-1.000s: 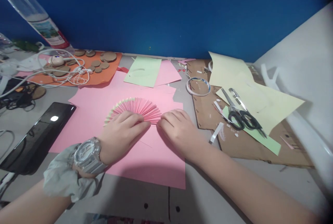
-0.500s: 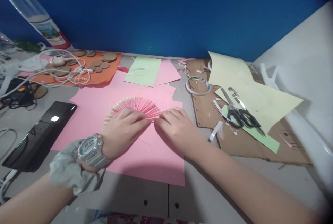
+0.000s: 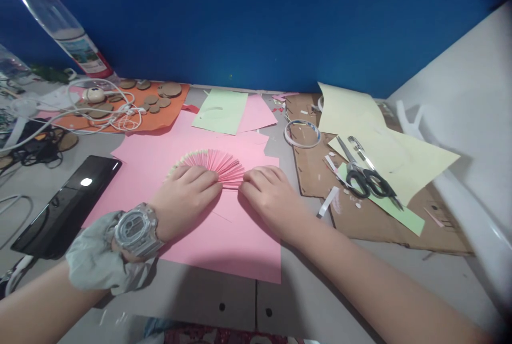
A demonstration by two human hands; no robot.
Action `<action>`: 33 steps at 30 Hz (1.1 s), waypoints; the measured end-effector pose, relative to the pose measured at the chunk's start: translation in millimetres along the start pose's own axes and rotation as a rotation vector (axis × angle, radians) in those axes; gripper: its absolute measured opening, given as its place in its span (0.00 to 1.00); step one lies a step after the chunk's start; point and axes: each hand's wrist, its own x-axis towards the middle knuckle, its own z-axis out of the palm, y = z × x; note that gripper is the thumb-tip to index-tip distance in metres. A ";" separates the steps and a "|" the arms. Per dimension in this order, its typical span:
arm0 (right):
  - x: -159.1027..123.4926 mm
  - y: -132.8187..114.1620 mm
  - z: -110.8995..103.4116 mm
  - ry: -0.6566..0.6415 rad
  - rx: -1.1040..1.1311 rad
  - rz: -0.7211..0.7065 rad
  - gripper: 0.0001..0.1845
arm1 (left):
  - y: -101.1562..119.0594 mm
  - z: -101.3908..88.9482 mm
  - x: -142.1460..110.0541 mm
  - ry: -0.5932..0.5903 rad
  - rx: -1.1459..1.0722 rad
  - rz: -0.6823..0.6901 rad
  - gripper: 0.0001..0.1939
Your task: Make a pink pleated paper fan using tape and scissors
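Observation:
A pleated pink paper fan with a pale yellow-green edge on its left lies spread in a half circle on pink paper sheets. My left hand is closed over the fan's left and middle part, fingers curled on the folds. At the fan's right end, my right hand pinches the pleats between thumb and fingers. Part of the fan is hidden beneath my left hand. A clear watch and a grey-green scrunchie sit on my left wrist.
On the right, scissors and a utility knife rest on pale yellow paper over cardboard, beside a tape roll. Left are a black power bank, white cables, cardboard discs and a leaning bottle.
My left hand has slid slightly left along the fan, baring more of its middle folds. My right hand stays at the right end. The view has shifted a little.

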 end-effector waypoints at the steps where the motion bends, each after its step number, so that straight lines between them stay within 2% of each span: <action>1: 0.1 -0.3 -0.3 0.003 -0.009 -0.005 0.08 | 0.7 -0.2 -1.3 0.006 0.004 0.003 0.11; 6: -0.3 -2.2 -0.3 0.039 -0.066 -0.041 0.10 | 10.4 0.4 -11.3 0.033 0.000 -0.079 0.11; 14: -2.0 -4.7 -1.2 0.014 -0.115 -0.110 0.08 | 36.3 -4.8 -22.2 -0.177 -0.064 -0.275 0.23; 19: -2.2 -5.5 -0.8 0.017 -0.131 -0.110 0.08 | 47.5 -1.0 -23.5 -0.230 -0.117 -0.361 0.29; 27: -2.2 -5.9 -0.4 0.018 -0.142 -0.112 0.08 | 52.3 1.6 -23.3 -0.230 -0.100 -0.381 0.30; 33: -1.8 -5.6 -0.3 0.026 -0.134 -0.121 0.08 | 52.1 2.1 -22.9 -0.282 -0.127 -0.413 0.31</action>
